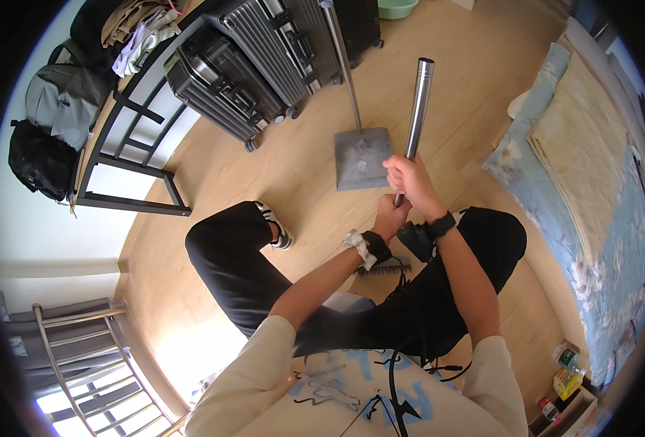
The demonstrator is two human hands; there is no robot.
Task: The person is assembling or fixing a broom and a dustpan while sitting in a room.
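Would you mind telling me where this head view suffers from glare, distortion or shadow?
In the head view, sunlight washes out the floor at lower left near the metal rack; fisheye bending curves the bed and the suitcases toward the rim, and the corners go black; both hands, left hand and right hand, and the broom handle stay sharp.

A silver pole (418, 102) rises from the hands (402, 197); beyond them a grey dustpan (363, 159) on pale wood floor (279, 175), right a blue floral bedsheet (599, 269).
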